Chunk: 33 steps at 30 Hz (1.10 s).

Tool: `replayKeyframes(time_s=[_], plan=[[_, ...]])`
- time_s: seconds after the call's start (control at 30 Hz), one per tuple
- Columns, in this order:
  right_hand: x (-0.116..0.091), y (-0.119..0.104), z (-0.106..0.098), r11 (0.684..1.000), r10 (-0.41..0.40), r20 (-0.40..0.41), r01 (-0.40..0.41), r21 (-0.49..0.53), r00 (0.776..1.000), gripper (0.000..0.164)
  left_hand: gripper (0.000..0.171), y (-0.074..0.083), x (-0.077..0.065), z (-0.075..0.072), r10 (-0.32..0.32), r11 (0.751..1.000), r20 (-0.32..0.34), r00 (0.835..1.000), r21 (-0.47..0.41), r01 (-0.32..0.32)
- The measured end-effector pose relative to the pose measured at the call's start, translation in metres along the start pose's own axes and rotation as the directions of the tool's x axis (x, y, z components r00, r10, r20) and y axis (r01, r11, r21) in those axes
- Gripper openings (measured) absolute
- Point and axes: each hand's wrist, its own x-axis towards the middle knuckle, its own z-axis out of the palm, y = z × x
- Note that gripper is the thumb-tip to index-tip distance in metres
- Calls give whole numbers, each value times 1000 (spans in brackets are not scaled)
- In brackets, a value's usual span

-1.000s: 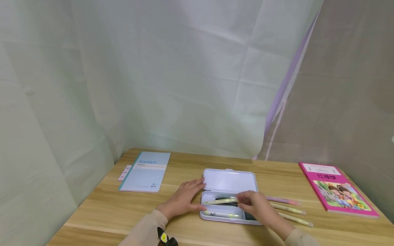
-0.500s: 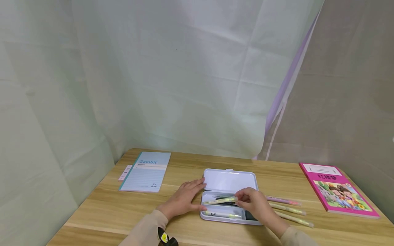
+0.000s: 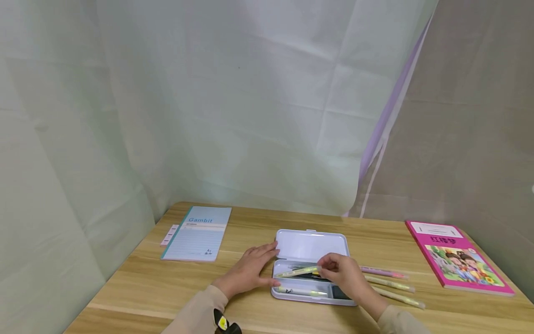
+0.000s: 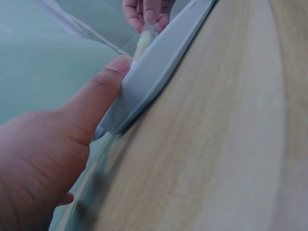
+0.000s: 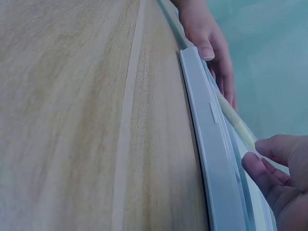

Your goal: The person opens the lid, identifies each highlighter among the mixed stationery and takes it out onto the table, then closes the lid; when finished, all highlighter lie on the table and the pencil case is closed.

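Note:
A white pencil case [image 3: 300,299] lies open on the wooden table, its lid [image 3: 310,243] tipped back. My right hand [image 3: 344,277] pinches a pale yellow pen [image 3: 297,272] by its clear-capped right end, and the pen slants over the rear compartment. Dark pens [image 3: 308,277] lie beneath it there. The front compartment has another pen [image 3: 302,292] and a black item [image 3: 340,292] at its right. At the case's left end rests my left hand [image 3: 246,270], fingers stretched toward the lid; its thumb [image 4: 118,65] touches the rim in the left wrist view.
To the right of the case lie a pink-purple pen [image 3: 384,272] and two pale yellow pens [image 3: 400,298]. A pink picture-covered book [image 3: 459,260] is at the far right. At left, a blue Gambit notebook [image 3: 198,236] overlaps a pink tabbed piece [image 3: 168,234].
My right hand has shifted slightly left and up with the yellow pen, whose held end now sits a little higher. The left hand has stayed in place.

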Motion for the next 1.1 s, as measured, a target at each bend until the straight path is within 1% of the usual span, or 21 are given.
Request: replayKeyframes(time_s=[0.23, 0.47, 0.73, 1.1], plan=[[1, 2, 0, 999, -1, 37, -1, 49, 999, 7, 82, 0, 0, 0, 1, 1000, -1, 1000, 0, -1], [0, -2, -9, 996, -59, 62, 54, 69, 996, 11, 82, 0, 0, 0, -10, 1000, -1, 1000, -3, 10], [-1, -6, -22, 996, -57, 74, 51, 80, 996, 12, 81, -1, 0, 0, -9, 1000, 2, 1000, 8, 9], [-8, -9, -42, 994, -20, 47, 14, 111, 999, 19, 81, -2, 1, 2, 18, 1000, -19, 1000, 10, -18]])
